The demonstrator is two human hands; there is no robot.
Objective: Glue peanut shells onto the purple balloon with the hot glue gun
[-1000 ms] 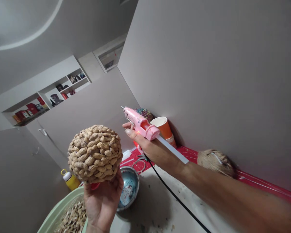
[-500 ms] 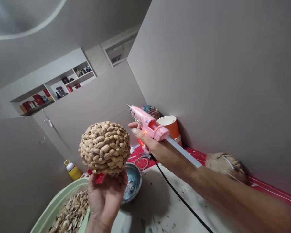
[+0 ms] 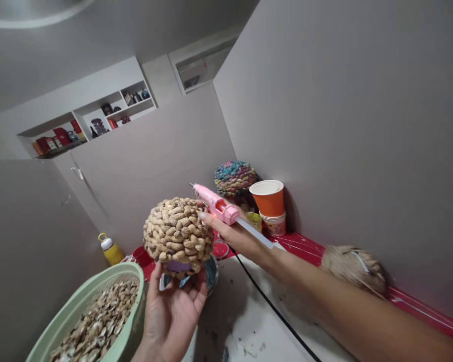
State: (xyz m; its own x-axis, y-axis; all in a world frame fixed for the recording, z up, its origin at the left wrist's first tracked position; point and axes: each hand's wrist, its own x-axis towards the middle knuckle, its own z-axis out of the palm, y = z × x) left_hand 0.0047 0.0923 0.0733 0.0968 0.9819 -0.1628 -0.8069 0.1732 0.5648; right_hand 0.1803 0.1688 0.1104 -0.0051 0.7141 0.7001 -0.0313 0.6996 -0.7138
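Observation:
A round ball covered in peanut shells (image 3: 177, 231) rests on the fingers of my left hand (image 3: 175, 306), which supports it from below. Near its bottom a bare purple patch shows between the shells. My right hand (image 3: 230, 236) is wrapped round a pink glue gun (image 3: 215, 203), with a translucent glue stick (image 3: 256, 232) poking out of its back. The gun's nozzle points up and left, just above and behind the ball's upper right side. The fingers of my right hand are partly hidden behind the gun and the ball.
At the lower left stands a green basket (image 3: 136, 281) of shells. Behind are a yellow bottle (image 3: 113, 253), a colourful shell-covered ball (image 3: 234, 177) and an orange paper cup (image 3: 269, 201). A twine bundle (image 3: 351, 266) lies right. A black cord (image 3: 272, 299) crosses the white surface; a bowl sits behind my left hand.
The shell ball has moved right and turned, bringing the purple patch into view. The glue gun has come lower and closer to the ball. The camera view has shifted slightly.

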